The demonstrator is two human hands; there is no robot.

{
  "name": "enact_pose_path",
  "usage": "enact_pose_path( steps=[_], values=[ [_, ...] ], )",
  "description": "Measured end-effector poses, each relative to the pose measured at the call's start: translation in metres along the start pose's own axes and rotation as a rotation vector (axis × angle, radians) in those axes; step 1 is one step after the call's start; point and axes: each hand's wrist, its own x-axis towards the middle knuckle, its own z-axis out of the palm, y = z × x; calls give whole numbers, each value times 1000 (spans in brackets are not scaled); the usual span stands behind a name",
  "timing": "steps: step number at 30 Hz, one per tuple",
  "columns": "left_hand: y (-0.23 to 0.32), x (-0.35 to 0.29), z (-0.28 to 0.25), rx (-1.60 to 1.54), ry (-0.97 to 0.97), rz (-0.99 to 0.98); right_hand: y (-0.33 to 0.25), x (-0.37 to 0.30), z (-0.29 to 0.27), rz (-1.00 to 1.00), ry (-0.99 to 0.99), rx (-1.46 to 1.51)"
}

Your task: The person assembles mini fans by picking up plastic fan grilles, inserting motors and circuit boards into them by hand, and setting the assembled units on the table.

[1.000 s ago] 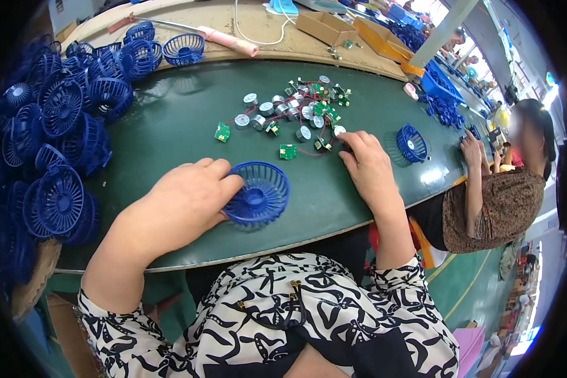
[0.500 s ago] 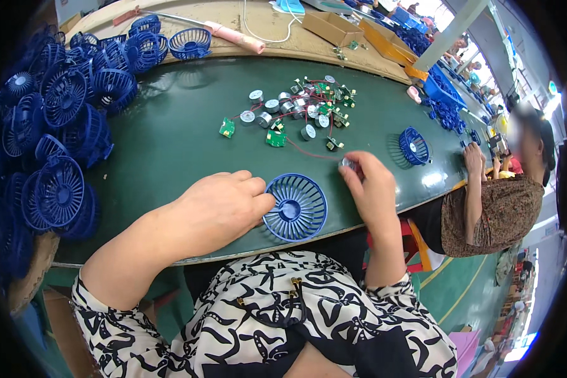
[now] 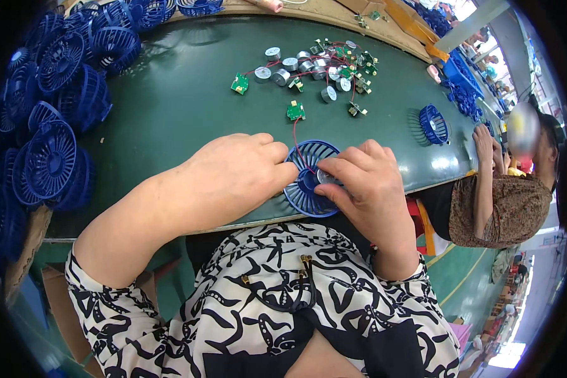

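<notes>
A round blue slatted fan housing (image 3: 312,203) lies near the table's front edge, its hollow side up. My left hand (image 3: 249,173) is closed on its left rim. Between the thumb and fingers of my right hand (image 3: 365,183) is a small silver motor (image 3: 326,177), over the middle of the housing. A red wire (image 3: 296,137) runs from the motor across the far rim to a green circuit board (image 3: 295,111) on the table. Beyond it, several silver motors (image 3: 290,64) and green boards (image 3: 363,58) are heaped together, joined by red wires.
Blue housings (image 3: 50,154) are piled high along the left side. Another blue housing (image 3: 433,124) stands on the table (image 3: 170,88) to the right. A co-worker (image 3: 501,201) sits farther right, near a blue crate (image 3: 463,75) and blue parts.
My right hand has brought the motor leftward over the housing, and the wired board has shifted away from the pile. My left hand stays at the housing's left rim. The whole view has tilted down.
</notes>
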Motion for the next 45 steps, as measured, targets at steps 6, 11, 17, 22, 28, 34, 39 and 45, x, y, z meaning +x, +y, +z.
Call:
enact_pose_path(
  steps=[6,11,17,22,28,34,39,45],
  values=[
    [1,-2,1,16,25,21,-2,7,4,-96,-38,21],
    [0,-1,0,33,33,30,2,8,1,-103,-56,51],
    [0,2,2,35,28,21,1,5,1,-169,-28,-11],
    [-1,3,2,31,5,20,0,9,-2,-173,-94,6],
    [-4,-1,0,37,2,29,-2,15,0,-126,-199,18],
    [-6,-1,2,-7,12,27,11,-8,1,-183,-83,207],
    [-4,5,2,-105,-3,20,16,-36,26,-260,41,96],
    [14,-7,-29,52,38,-87,20,-28,32,-260,94,135]
  ],
)
